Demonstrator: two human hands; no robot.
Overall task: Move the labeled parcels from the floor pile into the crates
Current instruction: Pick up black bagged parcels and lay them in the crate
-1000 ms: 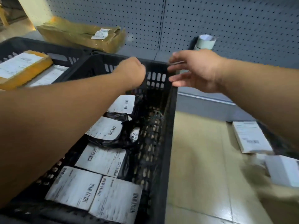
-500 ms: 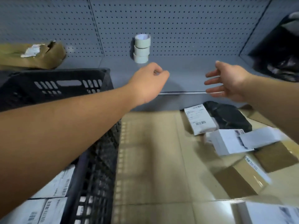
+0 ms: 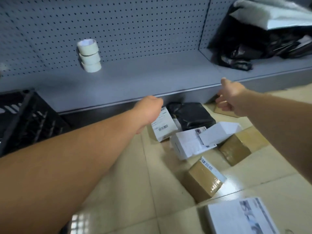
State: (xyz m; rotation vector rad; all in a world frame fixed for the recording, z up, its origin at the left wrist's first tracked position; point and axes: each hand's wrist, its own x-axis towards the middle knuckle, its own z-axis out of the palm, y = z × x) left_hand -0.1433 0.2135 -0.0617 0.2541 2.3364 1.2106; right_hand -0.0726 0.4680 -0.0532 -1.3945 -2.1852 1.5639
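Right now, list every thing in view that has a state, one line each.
left hand: fingers curled, holding nothing, above the labeled parcel
right hand: open, empty
black bag parcel: lying on the floor
brown box: taped shut, on the floor
tape rolls: stacked three high on the shelf
crate: contents not visible

bare floor (image 3: pixel 128 174) left, parcels (image 3: pixel 194 144) crowd right

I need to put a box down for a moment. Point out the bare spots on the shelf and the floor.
Shelf: bare between the tape rolls and the black bags. Floor: bare tiles left of the parcel pile, between it and the black crate, under the left arm. Crowded on the right, where boxes overlap from the shelf base toward the camera.
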